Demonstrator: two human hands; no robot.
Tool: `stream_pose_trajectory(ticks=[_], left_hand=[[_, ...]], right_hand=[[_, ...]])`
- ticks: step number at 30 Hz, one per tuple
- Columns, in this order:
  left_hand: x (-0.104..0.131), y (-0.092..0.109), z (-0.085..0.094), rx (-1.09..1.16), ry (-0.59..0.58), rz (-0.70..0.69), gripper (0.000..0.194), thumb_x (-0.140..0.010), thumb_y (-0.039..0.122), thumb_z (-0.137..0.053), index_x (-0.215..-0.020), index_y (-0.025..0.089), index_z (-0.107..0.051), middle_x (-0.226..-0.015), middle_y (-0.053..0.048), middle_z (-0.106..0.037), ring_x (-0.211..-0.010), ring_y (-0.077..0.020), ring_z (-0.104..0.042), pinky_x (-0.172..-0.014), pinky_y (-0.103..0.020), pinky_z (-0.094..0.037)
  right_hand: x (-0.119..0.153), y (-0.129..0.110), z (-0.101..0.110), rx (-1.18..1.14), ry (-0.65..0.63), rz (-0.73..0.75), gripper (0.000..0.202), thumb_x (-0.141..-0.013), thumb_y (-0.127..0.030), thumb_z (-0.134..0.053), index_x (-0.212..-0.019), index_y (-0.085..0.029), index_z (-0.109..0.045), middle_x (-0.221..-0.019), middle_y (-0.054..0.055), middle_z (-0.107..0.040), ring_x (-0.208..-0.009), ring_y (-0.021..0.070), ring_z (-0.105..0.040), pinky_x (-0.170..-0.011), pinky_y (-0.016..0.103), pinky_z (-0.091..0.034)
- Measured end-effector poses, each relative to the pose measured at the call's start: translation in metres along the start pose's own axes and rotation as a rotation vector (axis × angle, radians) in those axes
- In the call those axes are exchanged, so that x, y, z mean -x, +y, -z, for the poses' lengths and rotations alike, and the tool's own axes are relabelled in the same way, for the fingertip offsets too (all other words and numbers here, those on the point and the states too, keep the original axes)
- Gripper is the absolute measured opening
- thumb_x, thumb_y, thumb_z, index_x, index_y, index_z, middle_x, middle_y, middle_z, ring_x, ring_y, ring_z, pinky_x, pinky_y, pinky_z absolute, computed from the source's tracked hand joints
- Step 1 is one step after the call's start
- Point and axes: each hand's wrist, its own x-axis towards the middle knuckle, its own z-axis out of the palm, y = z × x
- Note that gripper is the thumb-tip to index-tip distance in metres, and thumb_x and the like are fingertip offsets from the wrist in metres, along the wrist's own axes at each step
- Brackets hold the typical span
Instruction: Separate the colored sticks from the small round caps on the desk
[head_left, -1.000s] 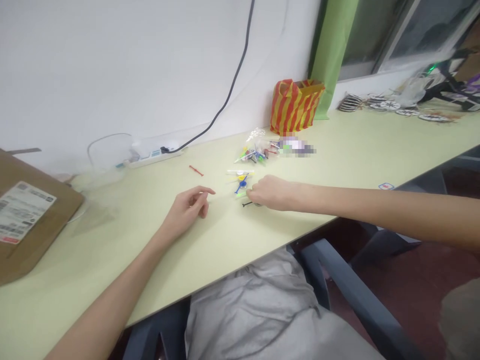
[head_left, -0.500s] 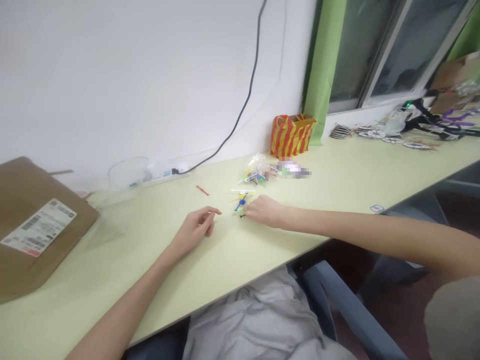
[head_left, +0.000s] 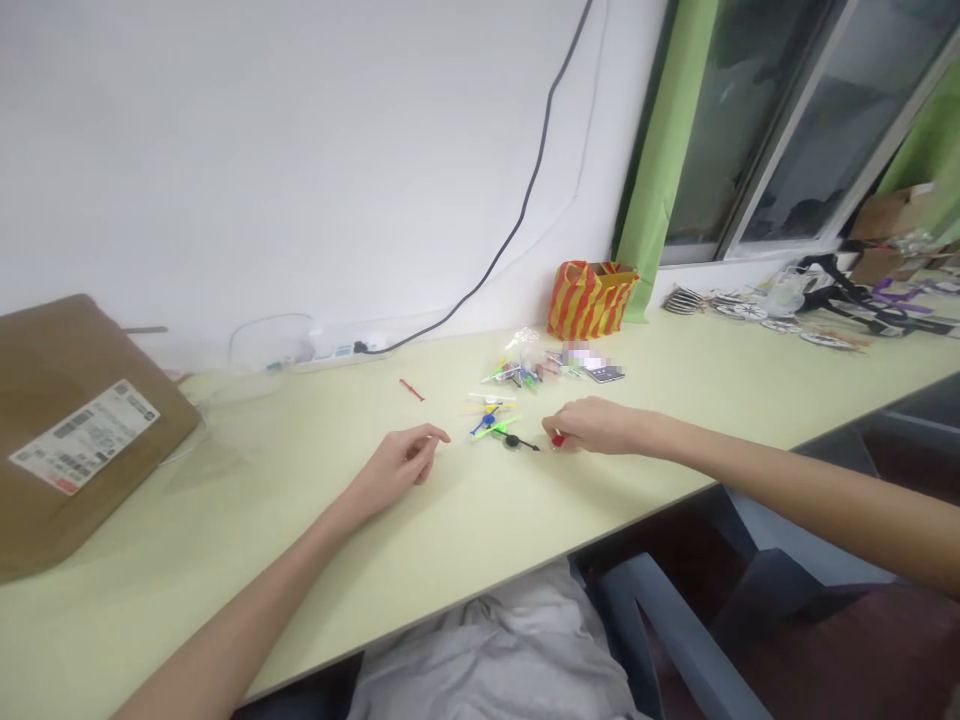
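Observation:
My right hand is closed, fingertips down at the table, on a small red plastic piece, mostly hidden by the fingers. Just left of it lies a black plastic piece with a round middle and arrow-like end. Behind that, a green piece, a blue piece with a round centre, a yellow piece and a white piece lie in an overlapping row. My left hand rests on the table left of this row, holding nothing, index finger stretched out and other fingers loosely bent.
A thin red stick lies behind my left hand. Farther back are a clear bag of coloured pieces, a phone and a striped bag. A cardboard box stands left; a power strip lies by the wall.
My right hand has moved right, away from the row of pieces, uncovering the black and green pieces; red now shows at its fingertips. My left hand has stayed nearly in place. The view has shifted.

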Motion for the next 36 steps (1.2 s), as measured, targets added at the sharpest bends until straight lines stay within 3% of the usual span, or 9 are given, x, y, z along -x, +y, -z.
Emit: stream_pose_trajectory(ticks=[6, 13, 16, 19, 22, 26, 28, 32, 36], left_hand=[[0.002, 0.001, 0.000, -0.003, 0.018, -0.004, 0.032, -0.098, 0.035, -0.042, -0.109, 0.018, -0.066, -0.055, 0.005, -0.052, -0.054, -0.0134, -0.048, -0.061, -0.025, -0.041], [0.003, 0.002, -0.002, 0.009, 0.017, -0.013, 0.032, -0.099, 0.033, -0.042, -0.108, 0.017, -0.067, -0.055, 0.005, -0.051, -0.053, -0.0120, -0.046, -0.059, -0.024, -0.039], [0.005, 0.002, -0.005, 0.018, 0.012, -0.012, 0.031, -0.099, 0.034, -0.042, -0.107, 0.017, -0.068, -0.054, 0.005, -0.051, -0.052, -0.0115, -0.046, -0.059, -0.024, -0.038], [0.005, 0.002, -0.006, 0.088, 0.014, 0.005, 0.031, -0.099, 0.037, -0.044, -0.107, 0.018, -0.067, -0.054, 0.005, -0.052, -0.052, -0.0116, -0.047, -0.057, -0.024, -0.038], [0.003, 0.003, -0.004, 0.279, 0.056, 0.028, 0.035, -0.099, 0.046, -0.047, -0.105, 0.017, -0.067, -0.060, 0.001, -0.059, -0.054, -0.0131, -0.053, -0.057, -0.025, -0.042], [-0.006, -0.005, 0.004, 0.639, 0.150, 0.061, 0.044, -0.096, 0.054, -0.047, -0.086, 0.015, -0.064, -0.070, -0.006, -0.065, -0.060, -0.0191, -0.063, -0.058, -0.032, -0.051], [-0.010, -0.016, 0.009, 0.769, 0.281, 0.127, 0.038, -0.091, 0.052, -0.052, -0.081, 0.016, -0.060, -0.067, -0.004, -0.061, -0.055, -0.0182, -0.060, -0.052, -0.032, -0.049], [-0.013, -0.042, 0.021, 0.840, 0.564, 0.268, 0.027, -0.083, 0.042, -0.064, -0.078, 0.016, -0.059, -0.065, 0.001, -0.052, -0.051, -0.0120, -0.051, -0.048, -0.026, -0.043], [-0.011, -0.055, 0.030, 0.771, 0.674, 0.242, 0.040, -0.080, 0.046, -0.073, -0.102, 0.013, -0.068, -0.079, -0.003, -0.062, -0.062, -0.0117, -0.056, -0.059, -0.025, -0.048]], right_hand=[[-0.012, -0.007, -0.006, -0.096, 0.021, -0.051, 0.008, -0.090, -0.021, -0.059, -0.095, -0.018, -0.064, -0.094, 0.008, -0.068, -0.083, 0.0194, -0.062, -0.065, 0.026, -0.033], [0.004, -0.005, -0.007, -0.134, -0.057, -0.001, 0.008, -0.080, -0.010, -0.062, -0.082, -0.018, -0.062, -0.089, 0.006, -0.066, -0.083, 0.0191, -0.059, -0.067, 0.026, -0.034], [0.008, -0.022, -0.002, -0.142, -0.128, 0.065, 0.015, -0.075, -0.002, -0.060, -0.076, -0.017, -0.061, -0.084, 0.005, -0.065, -0.078, 0.0171, -0.057, -0.065, 0.025, -0.033], [-0.002, -0.052, 0.014, -0.254, -0.246, 0.238, 0.012, -0.077, -0.005, -0.063, -0.077, -0.017, -0.062, -0.079, 0.001, -0.064, -0.071, 0.0140, -0.055, -0.061, 0.023, -0.033], [-0.032, -0.087, 0.036, -0.302, -0.160, 0.427, 0.009, -0.082, -0.010, -0.067, -0.082, -0.018, -0.062, -0.079, 0.000, -0.065, -0.069, 0.0126, -0.055, -0.061, 0.022, -0.033], [-0.102, -0.122, 0.055, -0.204, 0.316, 0.456, 0.012, -0.091, -0.008, -0.057, -0.094, -0.017, -0.064, -0.099, 0.005, -0.070, -0.081, 0.0151, -0.060, -0.064, 0.025, -0.032], [-0.141, -0.129, 0.056, -0.141, 0.458, 0.412, 0.010, -0.093, -0.012, -0.056, -0.099, -0.017, -0.063, -0.101, 0.007, -0.069, -0.084, 0.0177, -0.061, -0.064, 0.026, -0.032], [-0.211, -0.124, 0.050, -0.205, 0.518, 0.352, 0.011, -0.094, -0.021, -0.060, -0.106, -0.020, -0.060, -0.103, 0.005, -0.069, -0.091, 0.0192, -0.062, -0.068, 0.026, -0.038], [-0.259, -0.096, 0.042, -0.198, 0.446, 0.132, 0.032, -0.097, -0.033, -0.063, -0.124, -0.021, -0.052, -0.117, 0.008, -0.067, -0.103, 0.0220, -0.064, -0.075, 0.028, -0.045]])
